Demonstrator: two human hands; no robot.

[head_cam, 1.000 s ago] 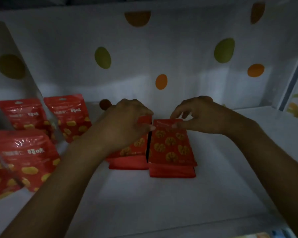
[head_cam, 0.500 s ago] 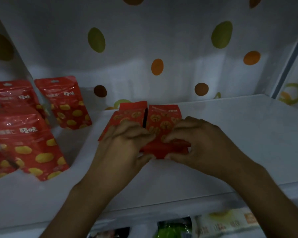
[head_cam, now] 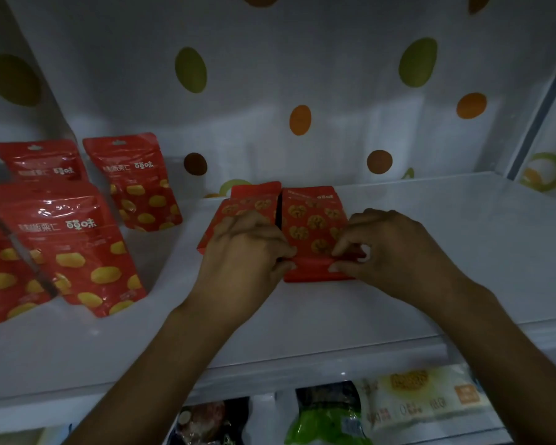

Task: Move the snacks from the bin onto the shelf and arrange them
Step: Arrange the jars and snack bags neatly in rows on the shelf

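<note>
Centrally on the white shelf (head_cam: 463, 239), two red snack pouches (head_cam: 308, 216) stand side by side — long axes running front to back, tops leaning away. The left hand (head_cam: 241, 255) curls round the left pouch (head_cam: 247, 200) at its near end; the right hand (head_cam: 395, 252) pinches the right pouch (head_cam: 315, 229) likewise.

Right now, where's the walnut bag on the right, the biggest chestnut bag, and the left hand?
Right walnut pouch (head_cam: 313, 220), head view, on its printed front.
Front chestnut pouch (head_cam: 77, 258), head view, middle of its front.
Left hand (head_cam: 244, 252), head view, back of the hand.
</note>
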